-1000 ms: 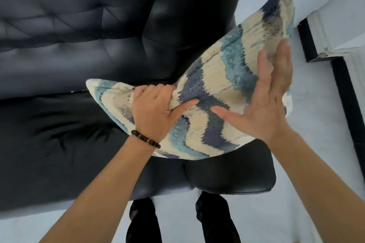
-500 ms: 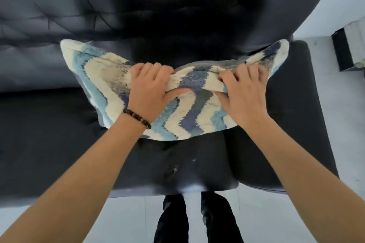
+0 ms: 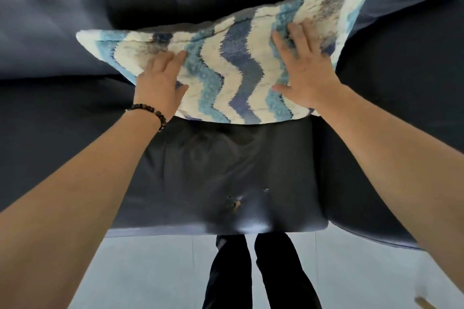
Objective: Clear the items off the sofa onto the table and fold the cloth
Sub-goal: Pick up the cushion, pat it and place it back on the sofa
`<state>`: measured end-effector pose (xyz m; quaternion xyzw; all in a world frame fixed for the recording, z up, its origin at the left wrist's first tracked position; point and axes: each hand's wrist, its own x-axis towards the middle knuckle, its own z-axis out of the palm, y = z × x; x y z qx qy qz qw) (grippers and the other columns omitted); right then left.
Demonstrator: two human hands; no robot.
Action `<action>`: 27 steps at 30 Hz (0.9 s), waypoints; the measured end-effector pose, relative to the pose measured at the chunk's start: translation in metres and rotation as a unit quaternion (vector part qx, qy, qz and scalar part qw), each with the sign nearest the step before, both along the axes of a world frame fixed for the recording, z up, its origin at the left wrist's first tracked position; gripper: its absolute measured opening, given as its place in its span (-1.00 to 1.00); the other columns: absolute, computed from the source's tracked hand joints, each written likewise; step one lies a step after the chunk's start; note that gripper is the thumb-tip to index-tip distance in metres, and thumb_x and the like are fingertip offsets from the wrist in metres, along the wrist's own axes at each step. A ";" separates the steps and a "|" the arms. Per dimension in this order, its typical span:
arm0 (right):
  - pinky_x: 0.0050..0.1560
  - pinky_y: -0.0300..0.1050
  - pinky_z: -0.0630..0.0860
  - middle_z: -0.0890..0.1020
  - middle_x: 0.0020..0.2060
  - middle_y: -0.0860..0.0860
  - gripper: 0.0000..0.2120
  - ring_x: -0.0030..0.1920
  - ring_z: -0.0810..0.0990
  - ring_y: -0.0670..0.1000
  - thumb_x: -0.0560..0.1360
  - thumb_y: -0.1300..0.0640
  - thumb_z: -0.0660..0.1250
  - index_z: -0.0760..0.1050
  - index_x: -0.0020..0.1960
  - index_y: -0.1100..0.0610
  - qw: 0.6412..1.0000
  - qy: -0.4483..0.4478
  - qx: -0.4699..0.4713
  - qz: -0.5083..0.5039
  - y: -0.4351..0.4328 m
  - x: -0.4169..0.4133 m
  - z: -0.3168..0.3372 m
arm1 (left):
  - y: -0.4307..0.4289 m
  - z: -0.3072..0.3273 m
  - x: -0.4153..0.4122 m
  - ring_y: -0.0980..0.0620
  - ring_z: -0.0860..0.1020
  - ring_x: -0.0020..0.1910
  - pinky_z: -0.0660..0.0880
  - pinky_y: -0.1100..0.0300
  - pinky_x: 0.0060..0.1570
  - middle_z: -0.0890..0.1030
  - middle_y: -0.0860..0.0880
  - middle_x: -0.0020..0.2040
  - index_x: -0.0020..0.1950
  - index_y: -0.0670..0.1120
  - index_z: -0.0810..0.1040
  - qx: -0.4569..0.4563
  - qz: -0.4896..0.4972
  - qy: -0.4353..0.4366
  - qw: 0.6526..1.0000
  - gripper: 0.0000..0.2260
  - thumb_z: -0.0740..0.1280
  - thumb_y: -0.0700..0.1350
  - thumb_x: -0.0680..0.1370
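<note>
A cushion point(image 3: 233, 63) with wavy blue, navy and cream stripes leans against the backrest of the black leather sofa point(image 3: 226, 170), its lower edge on the seat. My left hand point(image 3: 160, 78), with a bead bracelet at the wrist, lies on the cushion's lower left part with fingers stretched forward. My right hand point(image 3: 305, 68) presses flat on the cushion's right half, fingers spread. Neither hand curls round the fabric.
The sofa seat has a small torn patch point(image 3: 234, 204) near its front edge. Below the seat is pale floor point(image 3: 155, 266), and my dark trouser legs point(image 3: 251, 273) stand against the sofa front. A tan object point(image 3: 424, 303) peeks in at the bottom right corner.
Both hands have let go of the cushion's bunched top edge and now lie flat on its face. The cushion has moved back against the backrest and spread out.
</note>
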<state>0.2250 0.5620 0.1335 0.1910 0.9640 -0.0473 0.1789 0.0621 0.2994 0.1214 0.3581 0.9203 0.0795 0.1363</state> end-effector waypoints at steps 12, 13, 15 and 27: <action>0.08 0.15 0.47 0.47 0.20 0.23 -0.69 0.22 0.38 0.32 0.65 0.17 0.13 0.42 0.36 0.12 0.975 0.210 0.006 -0.069 0.001 -0.016 -0.005 | 0.022 0.041 -0.016 -0.21 0.45 0.14 0.39 0.05 -0.15 0.53 -0.15 0.12 0.21 -0.03 0.58 0.117 0.105 0.194 0.968 -0.72 0.13 -0.12 0.61; 0.02 0.11 0.47 0.48 0.17 0.23 -0.69 0.21 0.40 0.31 0.65 0.16 0.13 0.43 0.36 0.12 0.971 0.230 0.004 -0.067 -0.002 -0.019 -0.003 | 0.020 0.048 -0.018 -0.21 0.45 0.14 0.40 0.03 -0.13 0.53 -0.15 0.12 0.21 -0.02 0.57 0.117 0.106 0.214 0.964 -0.71 0.12 -0.11 0.61; -0.10 0.02 0.42 0.50 0.13 0.20 -0.68 0.18 0.43 0.28 0.64 0.15 0.13 0.46 0.35 0.09 0.961 0.270 0.000 -0.066 -0.011 -0.028 -0.002 | 0.014 0.059 -0.027 -0.21 0.45 0.16 0.40 0.02 -0.05 0.52 -0.16 0.14 0.23 -0.01 0.55 0.109 0.125 0.249 0.954 -0.69 0.09 -0.09 0.61; 0.39 0.24 0.26 0.08 0.54 0.14 -0.16 0.54 0.05 0.20 0.57 -0.07 0.31 -0.15 0.63 0.04 0.995 0.056 -0.048 0.064 -0.049 -0.056 -0.044 | -0.024 -0.017 -0.057 -0.29 -0.14 0.56 0.01 -0.21 0.50 -0.12 -0.30 0.58 0.61 -0.06 -0.06 -0.107 0.117 0.049 0.986 -0.35 0.18 -0.03 0.60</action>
